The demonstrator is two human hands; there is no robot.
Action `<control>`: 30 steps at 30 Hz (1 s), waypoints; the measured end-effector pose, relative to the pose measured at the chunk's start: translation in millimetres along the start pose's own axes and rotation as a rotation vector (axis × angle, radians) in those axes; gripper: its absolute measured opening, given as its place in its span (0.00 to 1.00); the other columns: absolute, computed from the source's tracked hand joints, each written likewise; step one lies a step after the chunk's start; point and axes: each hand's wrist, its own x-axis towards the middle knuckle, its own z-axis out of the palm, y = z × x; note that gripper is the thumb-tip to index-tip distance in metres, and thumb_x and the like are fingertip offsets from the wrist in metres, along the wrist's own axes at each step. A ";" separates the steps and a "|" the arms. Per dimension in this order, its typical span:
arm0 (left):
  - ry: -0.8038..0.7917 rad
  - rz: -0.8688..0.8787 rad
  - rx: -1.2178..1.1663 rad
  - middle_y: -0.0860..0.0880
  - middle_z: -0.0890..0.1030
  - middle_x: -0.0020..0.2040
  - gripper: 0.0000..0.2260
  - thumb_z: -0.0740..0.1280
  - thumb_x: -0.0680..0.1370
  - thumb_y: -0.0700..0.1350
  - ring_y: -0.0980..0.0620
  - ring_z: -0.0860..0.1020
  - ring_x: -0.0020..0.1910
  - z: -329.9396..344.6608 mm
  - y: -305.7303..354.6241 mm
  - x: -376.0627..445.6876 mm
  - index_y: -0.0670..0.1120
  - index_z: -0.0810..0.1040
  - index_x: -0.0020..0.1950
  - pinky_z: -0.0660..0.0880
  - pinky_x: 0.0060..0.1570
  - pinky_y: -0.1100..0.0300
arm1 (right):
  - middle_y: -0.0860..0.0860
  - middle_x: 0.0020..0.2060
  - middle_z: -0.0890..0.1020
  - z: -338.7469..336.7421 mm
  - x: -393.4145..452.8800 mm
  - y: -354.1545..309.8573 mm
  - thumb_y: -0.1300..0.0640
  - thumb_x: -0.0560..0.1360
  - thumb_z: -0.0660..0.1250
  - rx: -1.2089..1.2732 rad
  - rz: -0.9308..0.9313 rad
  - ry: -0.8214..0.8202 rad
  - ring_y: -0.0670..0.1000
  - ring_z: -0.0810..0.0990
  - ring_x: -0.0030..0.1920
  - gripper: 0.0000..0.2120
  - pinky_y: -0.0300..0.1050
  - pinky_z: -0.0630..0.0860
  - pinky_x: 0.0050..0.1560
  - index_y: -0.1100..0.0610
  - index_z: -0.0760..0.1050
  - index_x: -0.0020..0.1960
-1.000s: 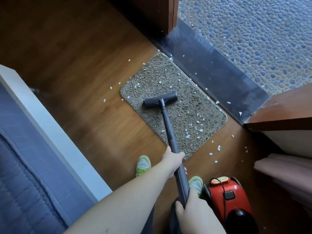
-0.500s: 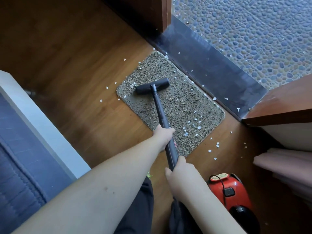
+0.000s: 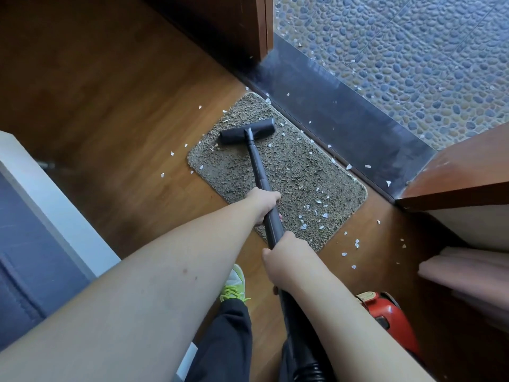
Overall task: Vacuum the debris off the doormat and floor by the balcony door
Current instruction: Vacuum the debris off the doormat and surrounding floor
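A brown shaggy doormat (image 3: 292,172) lies on the wooden floor (image 3: 115,111) beside the dark door threshold (image 3: 344,119). The vacuum's grey floor head (image 3: 248,131) rests on the mat's far end. Its dark wand (image 3: 257,169) runs back toward me. My left hand (image 3: 263,204) grips the wand partway down, and my right hand (image 3: 285,259) grips it lower, near the hose. White debris flecks (image 3: 316,209) dot the mat's near right part, with several more lying on the floor (image 3: 355,244) and on the threshold.
The red vacuum canister (image 3: 391,321) sits at my right. A white bed frame with a blue mattress (image 3: 41,216) stands on the left. A wooden door (image 3: 462,172) and pink fabric (image 3: 468,268) are on the right. Pebbled balcony tiles (image 3: 399,51) lie beyond the threshold. My green shoe (image 3: 234,285) shows below.
The floor head has been pushed from the mat's middle to its far end. Both hands moved forward along with the wand, and the view leaned in.
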 end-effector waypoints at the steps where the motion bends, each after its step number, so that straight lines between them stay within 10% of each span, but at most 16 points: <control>1: 0.000 -0.003 -0.004 0.37 0.75 0.51 0.20 0.67 0.78 0.40 0.45 0.77 0.29 0.0 -0.8 0.2 0.40 0.65 0.67 0.75 0.21 0.58 | 0.57 0.64 0.75 -0.9 0.3 -0.2 0.51 0.80 0.59 -0.004 0.009 -0.002 0.58 0.74 0.65 0.19 0.46 0.71 0.58 0.60 0.65 0.67; 14: -0.063 -0.045 -0.076 0.36 0.74 0.58 0.22 0.69 0.76 0.45 0.40 0.80 0.35 23.1 -47.6 -16.1 0.44 0.66 0.67 0.82 0.32 0.46 | 0.56 0.59 0.78 15.9 -34.9 36.5 0.46 0.81 0.58 -0.055 0.036 -0.007 0.58 0.78 0.59 0.17 0.46 0.72 0.51 0.56 0.63 0.63; 22: -0.049 -0.080 -0.071 0.41 0.75 0.62 0.33 0.68 0.78 0.45 0.44 0.80 0.32 31.5 -83.7 -32.1 0.50 0.56 0.79 0.79 0.26 0.56 | 0.53 0.56 0.77 37.1 -56.4 56.6 0.45 0.82 0.55 -0.111 0.033 0.000 0.53 0.78 0.59 0.22 0.42 0.71 0.50 0.55 0.58 0.70; 30: -0.041 -0.054 0.036 0.42 0.78 0.56 0.40 0.66 0.67 0.53 0.36 0.83 0.46 40.6 -89.5 -38.5 0.53 0.56 0.78 0.82 0.44 0.40 | 0.53 0.58 0.78 45.3 -57.2 68.3 0.44 0.81 0.56 -0.073 0.048 -0.001 0.52 0.79 0.57 0.24 0.42 0.65 0.43 0.55 0.59 0.72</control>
